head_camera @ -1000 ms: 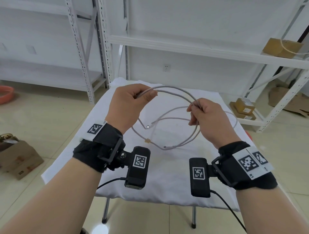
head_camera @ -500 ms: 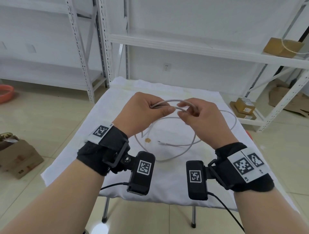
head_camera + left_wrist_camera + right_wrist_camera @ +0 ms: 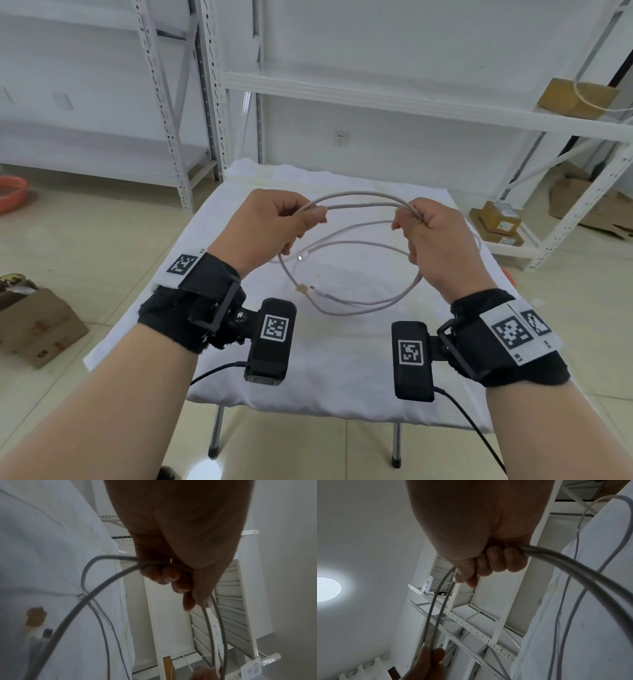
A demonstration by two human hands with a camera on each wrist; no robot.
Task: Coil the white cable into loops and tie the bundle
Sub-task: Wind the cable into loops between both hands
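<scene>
The white cable (image 3: 359, 200) arches in two strands between my hands above the cloth-covered table (image 3: 342, 359). My left hand (image 3: 274, 226) pinches the strands with thumb and fingers (image 3: 163, 576). My right hand (image 3: 435, 236) grips the same strands in a fist, fingers (image 3: 494, 562) curled round them. Lower loops of the cable (image 3: 359, 301) hang down and lie on the cloth. One metal plug end (image 3: 300, 257) hangs below my left hand. The other plug end (image 3: 313, 287) lies on the cloth next to a small tan tie (image 3: 301, 289).
White metal shelving (image 3: 376, 99) stands behind the table, with a cardboard box (image 3: 575, 97) on its right shelf. More boxes (image 3: 500, 222) sit on the floor at the right and another box (image 3: 37, 329) at the left. An orange basin (image 3: 10, 197) lies far left.
My hands drew together half a second ago and have now moved apart again, stretching two cable strands into an arch between them. The loops below have widened.
</scene>
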